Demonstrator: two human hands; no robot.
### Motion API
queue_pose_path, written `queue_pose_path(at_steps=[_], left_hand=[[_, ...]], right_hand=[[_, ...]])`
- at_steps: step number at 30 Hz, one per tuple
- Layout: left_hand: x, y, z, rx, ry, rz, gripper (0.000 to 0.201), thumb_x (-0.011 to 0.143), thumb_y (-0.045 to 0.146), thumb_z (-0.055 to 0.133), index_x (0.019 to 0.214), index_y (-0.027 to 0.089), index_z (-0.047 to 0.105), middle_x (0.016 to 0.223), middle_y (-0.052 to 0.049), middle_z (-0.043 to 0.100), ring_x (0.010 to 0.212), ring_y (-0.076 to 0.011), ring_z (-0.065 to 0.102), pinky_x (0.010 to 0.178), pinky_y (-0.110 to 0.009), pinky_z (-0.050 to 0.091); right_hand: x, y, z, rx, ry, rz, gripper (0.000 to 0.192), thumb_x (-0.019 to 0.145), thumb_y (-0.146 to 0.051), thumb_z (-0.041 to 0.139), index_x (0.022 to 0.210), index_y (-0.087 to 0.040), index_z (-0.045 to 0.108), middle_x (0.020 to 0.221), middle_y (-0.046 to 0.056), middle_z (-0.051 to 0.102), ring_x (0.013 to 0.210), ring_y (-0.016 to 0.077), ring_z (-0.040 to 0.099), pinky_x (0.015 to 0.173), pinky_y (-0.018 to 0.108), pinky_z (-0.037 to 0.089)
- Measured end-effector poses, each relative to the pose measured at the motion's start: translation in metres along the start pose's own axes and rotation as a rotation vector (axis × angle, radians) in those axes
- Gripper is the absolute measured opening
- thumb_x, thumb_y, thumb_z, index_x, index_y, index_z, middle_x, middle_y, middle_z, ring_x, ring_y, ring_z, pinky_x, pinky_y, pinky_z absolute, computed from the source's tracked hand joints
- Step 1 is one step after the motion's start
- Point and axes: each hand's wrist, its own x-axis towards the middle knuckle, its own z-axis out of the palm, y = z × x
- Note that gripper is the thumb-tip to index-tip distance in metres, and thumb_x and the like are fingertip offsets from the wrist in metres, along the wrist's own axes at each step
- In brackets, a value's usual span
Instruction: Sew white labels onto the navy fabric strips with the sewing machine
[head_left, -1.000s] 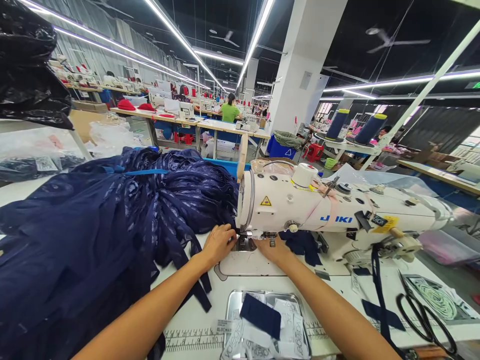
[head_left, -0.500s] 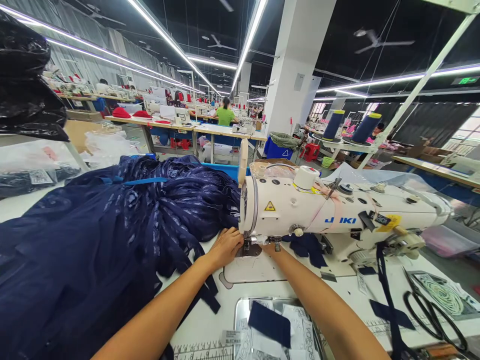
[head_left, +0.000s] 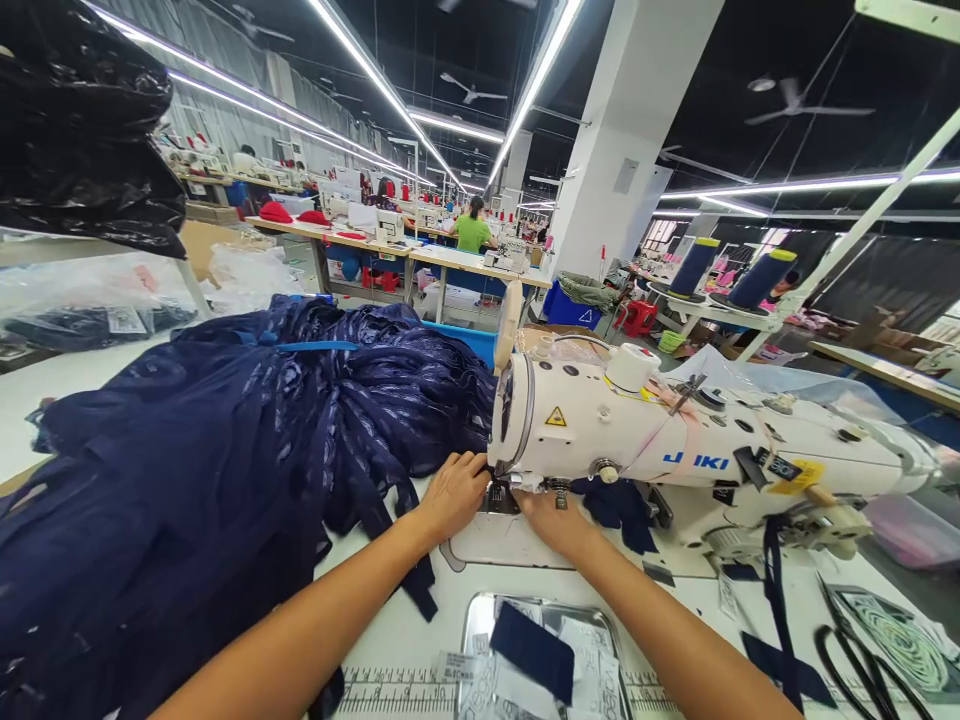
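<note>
A white sewing machine (head_left: 622,420) stands in front of me. Left of its needle and presser foot (head_left: 498,494), my left hand (head_left: 454,494) is closed, with its fingertips tucked in beside the machine head. My right hand (head_left: 553,520) reaches in from the right, fingers closed together and their tips partly hidden under the head. What either hand grips is too hidden to name. A large heap of navy garments (head_left: 225,440) with long straps lies against the left side of the machine, just past my left hand.
Before the machine sits a metal tray (head_left: 469,625) with labels and a navy fabric piece (head_left: 532,652). Black scissors (head_left: 862,660) lie at right, near navy scraps (head_left: 619,510). Thread cones (head_left: 757,280) stand behind. A black plastic bag (head_left: 82,130) hangs at upper left.
The view has shifted, so the scene sits further right. More of my right hand now shows beside the needle. My left hand stays close to the presser foot.
</note>
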Motion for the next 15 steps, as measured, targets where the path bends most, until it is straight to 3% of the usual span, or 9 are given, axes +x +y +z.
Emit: queue_pose_path(at_steps=[4, 10, 15], left_hand=[[-0.001, 0.004, 0.003, -0.009, -0.008, -0.039, 0.017, 0.076, 0.004, 0.044, 0.071, 0.017, 0.053, 0.078, -0.006, 0.054, 0.080, -0.0209, 0.049, 0.068, -0.033, 0.035], [-0.001, 0.002, 0.005, -0.043, -0.011, -0.065, 0.015, 0.076, 0.005, 0.045, 0.069, 0.017, 0.052, 0.076, -0.004, 0.057, 0.076, -0.0192, 0.050, 0.067, -0.031, 0.036], [0.001, -0.004, 0.007, -0.090, -0.002, -0.044, 0.016, 0.076, 0.006, 0.046, 0.067, 0.017, 0.053, 0.071, -0.002, 0.056, 0.073, -0.0171, 0.050, 0.065, -0.028, 0.036]], right_hand=[[-0.015, 0.000, -0.003, -0.162, -0.019, -0.101, 0.038, 0.074, 0.001, 0.046, 0.108, -0.013, 0.056, 0.092, 0.016, 0.064, 0.084, 0.0252, 0.060, 0.076, 0.040, 0.044], [-0.021, 0.007, 0.002, -0.125, 0.044, -0.197, 0.026, 0.078, -0.002, 0.046, 0.097, -0.014, 0.060, 0.098, 0.012, 0.063, 0.087, 0.0213, 0.059, 0.077, 0.035, 0.045], [-0.020, 0.007, 0.000, -0.097, -0.012, -0.256, 0.025, 0.075, 0.002, 0.046, 0.090, -0.012, 0.060, 0.112, 0.011, 0.058, 0.086, 0.0188, 0.059, 0.071, 0.029, 0.047]])
